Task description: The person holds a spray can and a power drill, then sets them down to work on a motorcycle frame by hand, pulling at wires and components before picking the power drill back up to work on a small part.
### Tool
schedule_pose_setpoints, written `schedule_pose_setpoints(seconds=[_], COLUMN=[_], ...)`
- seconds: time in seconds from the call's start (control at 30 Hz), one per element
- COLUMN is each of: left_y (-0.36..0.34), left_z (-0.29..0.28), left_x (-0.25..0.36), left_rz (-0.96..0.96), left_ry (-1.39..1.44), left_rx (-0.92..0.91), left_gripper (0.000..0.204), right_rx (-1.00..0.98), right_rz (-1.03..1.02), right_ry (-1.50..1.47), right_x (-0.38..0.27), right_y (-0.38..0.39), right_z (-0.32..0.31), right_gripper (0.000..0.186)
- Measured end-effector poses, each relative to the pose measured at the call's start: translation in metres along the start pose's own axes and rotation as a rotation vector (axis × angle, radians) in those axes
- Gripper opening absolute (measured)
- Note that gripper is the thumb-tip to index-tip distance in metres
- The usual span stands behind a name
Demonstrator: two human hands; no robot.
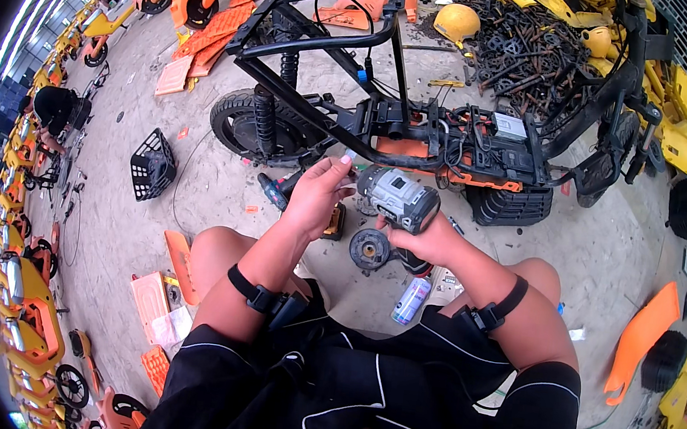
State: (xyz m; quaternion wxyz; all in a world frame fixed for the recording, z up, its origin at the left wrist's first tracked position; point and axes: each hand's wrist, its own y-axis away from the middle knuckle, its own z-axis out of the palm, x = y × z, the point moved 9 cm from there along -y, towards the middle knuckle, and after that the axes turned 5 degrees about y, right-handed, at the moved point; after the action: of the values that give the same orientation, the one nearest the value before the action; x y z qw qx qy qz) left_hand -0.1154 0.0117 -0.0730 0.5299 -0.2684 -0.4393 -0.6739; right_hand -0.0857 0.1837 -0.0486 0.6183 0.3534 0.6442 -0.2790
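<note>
A grey and black cordless drill (399, 198) is held in my right hand (426, 240), its nose pointing left toward my other hand. The fingers of my left hand (318, 190) are pinched together right at the front end of the drill. What they hold, if anything, is too small to make out. Just beyond stands a stripped black scooter frame (331, 138) with its rear wheel (264, 129) at the left and exposed wiring. Below my hands lie a round dark metal disc (369, 250) and a spray can (411, 301). Another power tool (274, 191) lies partly hidden behind my left wrist.
A black plastic basket (152, 165) lies at the left. Rusty metal parts (525, 61) are heaped at the back beside a yellow helmet (457, 23). Orange panels (643, 341) lie around the floor. Yellow scooters (32, 309) line the left, where another person (54, 112) crouches.
</note>
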Motion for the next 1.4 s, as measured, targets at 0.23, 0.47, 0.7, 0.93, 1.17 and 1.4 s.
schedule_pose_setpoints(seconds=[0.23, 0.47, 0.7, 0.93, 1.17, 1.4], left_y=[-0.001, -0.001, 0.003, 0.002, 0.002, 0.004], left_z=[-0.003, -0.004, 0.001, -0.003, 0.0, 0.004], left_x=[0.0, 0.0, 0.004, 0.001, 0.001, 0.004], left_rz=[0.0, -0.003, 0.001, -0.009, -0.021, -0.018], left_ry=[0.003, -0.002, -0.004, -0.034, -0.038, -0.048], left_rx=[-0.006, 0.008, 0.017, 0.03, 0.036, 0.02], left_gripper=[0.021, 0.022, 0.021, 0.021, 0.019, 0.02], right_rx=[0.01, 0.012, 0.003, 0.016, 0.041, 0.055], right_rz=[-0.017, -0.015, 0.034, -0.003, -0.014, -0.053], right_ry=[0.031, 0.04, 0.167, 0.074, 0.084, 0.319], right_x=[-0.002, -0.001, 0.007, 0.007, 0.007, 0.013], right_y=[0.0, 0.0, 0.002, 0.0, -0.001, 0.001], right_z=[-0.001, -0.001, -0.003, -0.001, -0.004, -0.007], right_gripper=[0.036, 0.034, 0.035, 0.039, 0.035, 0.035])
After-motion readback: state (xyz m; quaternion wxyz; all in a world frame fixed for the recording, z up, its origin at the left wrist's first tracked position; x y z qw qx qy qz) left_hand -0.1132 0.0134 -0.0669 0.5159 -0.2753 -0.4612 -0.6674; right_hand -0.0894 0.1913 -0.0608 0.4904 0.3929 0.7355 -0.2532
